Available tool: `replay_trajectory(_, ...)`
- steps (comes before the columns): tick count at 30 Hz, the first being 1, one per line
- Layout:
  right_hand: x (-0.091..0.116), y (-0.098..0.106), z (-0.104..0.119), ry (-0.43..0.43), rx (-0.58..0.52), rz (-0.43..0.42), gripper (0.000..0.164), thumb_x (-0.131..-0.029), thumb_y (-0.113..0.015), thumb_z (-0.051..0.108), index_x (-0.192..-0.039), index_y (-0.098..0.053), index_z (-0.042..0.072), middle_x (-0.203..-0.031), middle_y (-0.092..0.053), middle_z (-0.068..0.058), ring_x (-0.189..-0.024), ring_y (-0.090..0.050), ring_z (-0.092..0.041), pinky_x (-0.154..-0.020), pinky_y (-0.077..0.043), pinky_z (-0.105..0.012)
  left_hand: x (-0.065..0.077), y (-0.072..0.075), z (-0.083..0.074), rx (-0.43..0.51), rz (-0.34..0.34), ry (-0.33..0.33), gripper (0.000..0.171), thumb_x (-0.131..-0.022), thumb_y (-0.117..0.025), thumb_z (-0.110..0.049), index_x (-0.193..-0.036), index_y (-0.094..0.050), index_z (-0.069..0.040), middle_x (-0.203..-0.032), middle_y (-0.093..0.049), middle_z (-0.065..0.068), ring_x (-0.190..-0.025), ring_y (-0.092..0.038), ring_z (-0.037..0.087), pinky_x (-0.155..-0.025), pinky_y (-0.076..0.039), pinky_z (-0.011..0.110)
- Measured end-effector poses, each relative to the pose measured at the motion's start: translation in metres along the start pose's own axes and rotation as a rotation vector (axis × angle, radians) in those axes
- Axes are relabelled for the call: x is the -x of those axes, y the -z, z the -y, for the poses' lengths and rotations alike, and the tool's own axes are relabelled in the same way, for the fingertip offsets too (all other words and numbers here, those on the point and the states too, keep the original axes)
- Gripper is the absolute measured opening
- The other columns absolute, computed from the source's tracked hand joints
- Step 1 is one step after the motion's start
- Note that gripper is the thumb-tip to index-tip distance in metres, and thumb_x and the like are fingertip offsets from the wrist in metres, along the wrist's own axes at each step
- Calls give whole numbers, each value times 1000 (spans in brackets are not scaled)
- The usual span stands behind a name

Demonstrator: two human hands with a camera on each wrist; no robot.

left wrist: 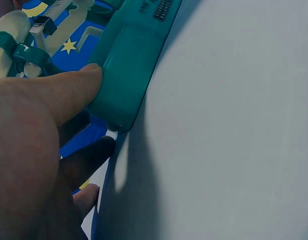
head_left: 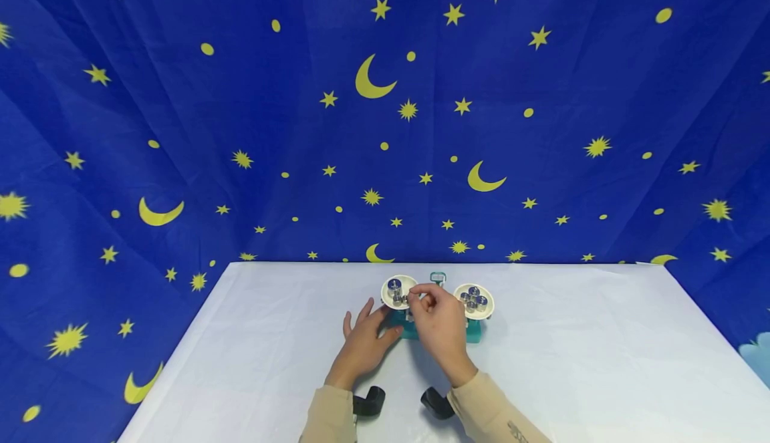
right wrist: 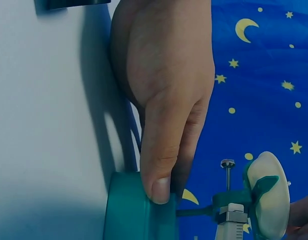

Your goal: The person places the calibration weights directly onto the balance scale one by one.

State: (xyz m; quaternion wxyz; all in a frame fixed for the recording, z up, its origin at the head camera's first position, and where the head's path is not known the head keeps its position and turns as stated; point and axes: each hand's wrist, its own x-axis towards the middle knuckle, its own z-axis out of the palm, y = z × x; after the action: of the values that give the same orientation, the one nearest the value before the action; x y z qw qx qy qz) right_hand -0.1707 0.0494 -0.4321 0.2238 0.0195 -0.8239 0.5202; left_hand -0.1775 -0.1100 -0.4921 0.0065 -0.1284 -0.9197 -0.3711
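Note:
A teal balance scale (head_left: 475,331) with two white pans stands on the table. Several shiny metal weights sit in the left pan (head_left: 390,301), and several more weights (head_left: 472,299) in the right pan. At the left pan's right edge, my right hand (head_left: 442,326) has its thumb and index fingertips pinched at a small metal weight, which they partly cover. My left hand (head_left: 361,348) touches the left end of the teal base. In the left wrist view its thumb (left wrist: 76,87) rests against the base's front, and the other fingers extend straight beyond the end.
The white table (head_left: 601,363) runs back to a blue curtain (head_left: 541,129) with yellow moons and stars. Black curved pieces (head_left: 437,403) are at both wrists. A teal-framed pointer window (head_left: 438,277) rises behind the right hand, between the pans.

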Motion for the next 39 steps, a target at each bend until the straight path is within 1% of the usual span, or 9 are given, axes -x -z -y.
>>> replay_trajectory(11,-2,-1,2,-47,36,-3,4,-84,-75,9,-87,-78,10,-55,-48,9,-48,-42,-6,-48,-34,-25,0,1,-1,4,6,9,54,-99,-61,-36,-144,-55,-7,-145,-56,8,-148,-28,40,-113,2,71)
replay_trajectory(21,-3,0,5,-70,33,20,5,-85,-73,10,-86,-77,8,-55,-48,9,-48,-43,-8,-48,-35,-25,-1,0,0,6,7,13,53,-99,-61,-35,-143,-56,-7,-144,-57,9,-148,-27,41,-113,2,71)
replay_trajectory(39,-3,2,4,-46,22,30,5,-86,-73,9,-89,-77,8,-56,-50,8,-48,-42,-6,-49,-35,-24,0,1,-2,5,8,15,54,-99,-61,-36,-144,-55,-7,-146,-56,9,-148,-27,40,-113,2,70)
